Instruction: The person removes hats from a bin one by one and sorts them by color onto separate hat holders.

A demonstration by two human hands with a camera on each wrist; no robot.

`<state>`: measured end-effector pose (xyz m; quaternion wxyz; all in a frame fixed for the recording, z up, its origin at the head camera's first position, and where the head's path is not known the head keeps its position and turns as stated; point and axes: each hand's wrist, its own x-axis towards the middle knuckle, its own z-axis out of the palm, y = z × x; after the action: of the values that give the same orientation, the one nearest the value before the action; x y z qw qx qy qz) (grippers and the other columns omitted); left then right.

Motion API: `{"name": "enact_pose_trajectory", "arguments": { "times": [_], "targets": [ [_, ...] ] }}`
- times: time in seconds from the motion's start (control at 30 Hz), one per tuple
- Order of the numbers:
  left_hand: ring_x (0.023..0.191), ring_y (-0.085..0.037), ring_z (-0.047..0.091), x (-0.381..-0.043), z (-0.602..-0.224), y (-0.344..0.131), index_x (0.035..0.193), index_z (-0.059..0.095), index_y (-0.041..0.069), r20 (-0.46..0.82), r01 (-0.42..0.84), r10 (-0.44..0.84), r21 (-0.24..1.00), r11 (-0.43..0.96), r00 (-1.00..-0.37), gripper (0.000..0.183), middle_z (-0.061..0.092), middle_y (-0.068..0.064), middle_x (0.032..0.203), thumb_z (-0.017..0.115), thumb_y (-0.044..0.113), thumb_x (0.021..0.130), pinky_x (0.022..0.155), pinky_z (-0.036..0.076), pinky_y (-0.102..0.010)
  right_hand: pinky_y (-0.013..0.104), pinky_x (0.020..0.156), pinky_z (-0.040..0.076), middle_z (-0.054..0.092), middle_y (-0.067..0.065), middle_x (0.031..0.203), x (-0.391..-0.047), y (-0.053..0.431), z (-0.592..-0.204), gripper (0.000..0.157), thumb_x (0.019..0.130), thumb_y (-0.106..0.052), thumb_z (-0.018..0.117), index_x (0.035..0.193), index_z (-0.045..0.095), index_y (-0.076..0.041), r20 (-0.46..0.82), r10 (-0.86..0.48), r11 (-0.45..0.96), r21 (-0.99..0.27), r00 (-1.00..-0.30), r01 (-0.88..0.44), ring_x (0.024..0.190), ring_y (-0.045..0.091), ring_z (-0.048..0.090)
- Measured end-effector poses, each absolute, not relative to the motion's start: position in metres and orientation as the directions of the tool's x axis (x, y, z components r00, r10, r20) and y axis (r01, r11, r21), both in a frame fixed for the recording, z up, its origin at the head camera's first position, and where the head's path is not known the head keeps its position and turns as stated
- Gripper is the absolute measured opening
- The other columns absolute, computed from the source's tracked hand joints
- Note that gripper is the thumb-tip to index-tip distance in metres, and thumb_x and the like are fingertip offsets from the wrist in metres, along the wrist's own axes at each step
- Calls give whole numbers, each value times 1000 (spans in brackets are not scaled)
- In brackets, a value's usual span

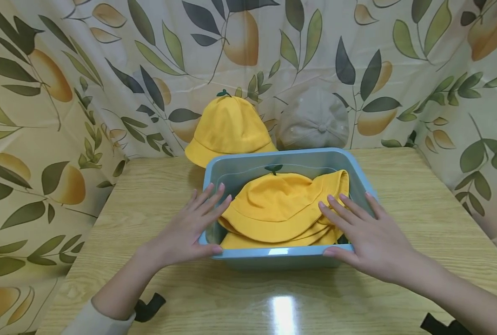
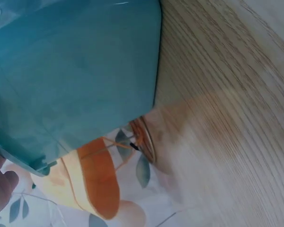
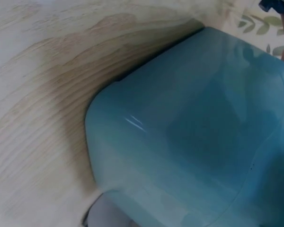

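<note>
A light-blue plastic bin [image 1: 277, 252] sits on the table with several yellow bucket hats [image 1: 281, 204] stacked inside; the top one has a small green sprout. My left hand [image 1: 181, 232] is at the bin's front left corner, fingers spread, thumb along the front rim. At the front right corner, my right hand [image 1: 371, 237] spreads its fingers over the rim and the hats' edge, its thumb at the front rim. Both wrist views look at the bin's outer walls, the left one at a blue-green wall [image 2: 80, 71], the right one at a rounded corner [image 3: 128, 127].
Behind the bin, another yellow bucket hat [image 1: 231, 125] with a green sprout stands at the left, and a pale grey cap [image 1: 315, 118] at the right. A leaf-and-fruit patterned cloth [image 1: 248, 42] hangs around the wood-grain table [image 1: 156, 186].
</note>
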<state>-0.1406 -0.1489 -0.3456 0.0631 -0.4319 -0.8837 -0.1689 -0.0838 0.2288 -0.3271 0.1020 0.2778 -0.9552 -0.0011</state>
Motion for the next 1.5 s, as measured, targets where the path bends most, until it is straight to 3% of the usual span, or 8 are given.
{"name": "enact_pose_trajectory", "arguments": {
  "times": [0.4,0.73,1.0,1.27,1.5],
  "targets": [
    [145,-37,6,-141,-342,-170,153,12,20,247,787,747,221,576,-617,90,1,-4,160,13,78,85,113,10,-60,53,115,1,40,11,148,-85,209,-325,78,88,-65,44,147,36,-14,181,-542,838,42,-820,-545,137,32,35],
    [145,-37,6,-140,-345,-172,153,12,20,250,783,743,222,581,-621,90,1,-4,160,12,78,85,113,9,-59,47,117,-1,30,14,153,-89,212,-318,80,90,-60,47,151,23,-14,132,-598,797,-3,-791,-603,139,34,28],
    [145,-37,6,-140,-344,-172,153,11,21,243,783,744,217,583,-622,90,2,-4,160,12,78,85,112,9,-60,55,114,12,25,13,155,-105,205,-292,79,92,-59,46,152,20,-15,90,-623,780,-4,-777,-626,141,35,25],
    [145,-37,6,-140,-343,-171,153,10,22,231,780,745,213,589,-626,90,2,-4,160,11,79,84,112,9,-60,57,113,12,22,12,156,-126,190,-259,81,92,-61,44,152,18,-14,26,-643,766,2,-765,-643,143,35,21],
    [145,-37,6,-140,-342,-171,154,10,20,222,779,747,207,591,-626,91,2,-4,160,11,79,84,113,8,-59,54,113,14,28,9,154,-149,173,-237,77,92,-60,44,151,24,-14,26,-680,733,20,-732,-680,142,31,24]
  ]
}}
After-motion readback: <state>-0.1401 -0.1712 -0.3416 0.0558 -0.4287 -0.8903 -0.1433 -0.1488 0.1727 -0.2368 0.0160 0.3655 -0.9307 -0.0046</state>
